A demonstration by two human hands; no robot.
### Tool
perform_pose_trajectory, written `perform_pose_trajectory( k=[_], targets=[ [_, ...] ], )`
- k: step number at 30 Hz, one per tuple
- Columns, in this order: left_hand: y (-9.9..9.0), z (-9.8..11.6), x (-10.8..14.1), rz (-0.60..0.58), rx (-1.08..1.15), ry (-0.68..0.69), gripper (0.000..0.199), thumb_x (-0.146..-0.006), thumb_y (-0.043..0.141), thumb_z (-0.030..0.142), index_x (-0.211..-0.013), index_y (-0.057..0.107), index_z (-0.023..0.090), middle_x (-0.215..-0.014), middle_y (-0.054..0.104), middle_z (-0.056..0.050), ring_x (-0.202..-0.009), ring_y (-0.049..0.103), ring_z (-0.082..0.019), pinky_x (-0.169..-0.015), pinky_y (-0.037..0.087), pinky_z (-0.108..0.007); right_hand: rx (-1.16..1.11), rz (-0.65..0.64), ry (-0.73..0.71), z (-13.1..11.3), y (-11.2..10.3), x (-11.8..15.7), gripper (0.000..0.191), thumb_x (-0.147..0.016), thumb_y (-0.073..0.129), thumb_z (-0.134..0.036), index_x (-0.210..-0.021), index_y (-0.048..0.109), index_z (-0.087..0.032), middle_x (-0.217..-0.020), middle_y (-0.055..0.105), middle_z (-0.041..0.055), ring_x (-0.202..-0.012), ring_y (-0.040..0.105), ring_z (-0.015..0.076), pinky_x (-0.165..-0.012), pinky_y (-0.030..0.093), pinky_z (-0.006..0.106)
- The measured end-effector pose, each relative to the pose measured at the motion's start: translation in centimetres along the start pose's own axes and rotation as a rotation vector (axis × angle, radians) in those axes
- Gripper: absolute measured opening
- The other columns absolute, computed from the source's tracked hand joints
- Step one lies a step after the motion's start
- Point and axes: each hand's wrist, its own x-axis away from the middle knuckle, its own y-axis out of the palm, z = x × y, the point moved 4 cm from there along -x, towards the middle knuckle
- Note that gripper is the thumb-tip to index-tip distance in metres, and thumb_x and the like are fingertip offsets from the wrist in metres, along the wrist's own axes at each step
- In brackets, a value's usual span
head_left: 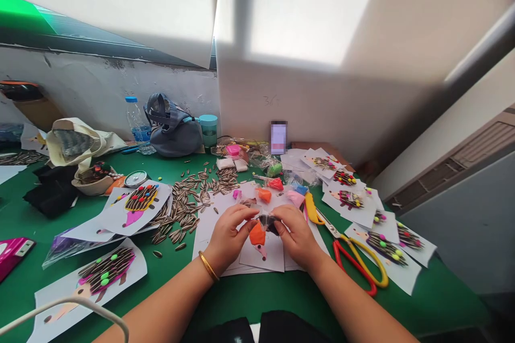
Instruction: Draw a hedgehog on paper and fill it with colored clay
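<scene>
Both my hands are raised over a white card [249, 261] bearing an orange clay body and a pink pointed face. Between them is a small clear bag with dark clay [270, 223]. The fingers of my left hand [231, 235] pinch the bag's left side, while those of my right hand [295, 235] close on the dark clay at its right. Just beyond my hands lie bagged lumps of orange clay [263, 194], red clay [276, 184] and pale pink clay [296, 198]. Sunflower seeds [183, 203] are spread to the left.
Scissors with red and yellow handles [354, 262] lie right of my right arm. Finished hedgehog cards [380, 249] line the right side; others [134, 206] lie left. A phone [278, 138], bottle [139, 127], cup [208, 129] and blue bag [175, 131] stand at the back.
</scene>
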Motion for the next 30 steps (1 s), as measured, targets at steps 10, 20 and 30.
perform_pose_trajectory(
  k=[10, 20, 30],
  targets=[
    [0.5, -0.2, -0.2, -0.047, 0.089, -0.065, 0.011, -0.089, 0.060, 0.027, -0.089, 0.070, 0.022, -0.086, 0.069, -0.004, -0.084, 0.062, -0.018, -0.079, 0.051, -0.032, -0.082, -0.047, -0.022, -0.6, 0.7, 0.3, 0.021, -0.097, 0.041, -0.025, -0.100, 0.061, -0.023, -0.091, 0.067, 0.0048, -0.089, 0.060, 0.0198, -0.084, 0.047, 0.035],
    [0.3, 0.7, 0.0, 0.005, -0.199, -0.004, 0.015, -0.094, 0.048, 0.027, -0.085, 0.058, 0.020, -0.087, 0.061, -0.004, -0.087, 0.055, -0.019, -0.080, 0.045, -0.034, 0.047, 0.000, -0.002, -0.4, 0.4, 0.4, 0.019, -0.094, 0.045, -0.025, -0.097, 0.063, -0.021, -0.088, 0.066, 0.0056, -0.087, 0.057, 0.0222, -0.083, 0.042, 0.038],
    [0.1, -0.7, -0.3, 0.040, 0.003, -0.129, 0.024, -0.096, 0.045, 0.032, -0.078, 0.058, 0.021, -0.080, 0.060, -0.002, -0.078, 0.057, -0.017, -0.075, 0.047, -0.030, 0.552, 0.176, 0.214, 4.7, -1.7, 0.3, 0.023, -0.093, 0.055, -0.029, -0.112, 0.065, -0.021, -0.109, 0.068, 0.0090, -0.108, 0.055, 0.0281, -0.092, 0.034, 0.043]
  ],
)
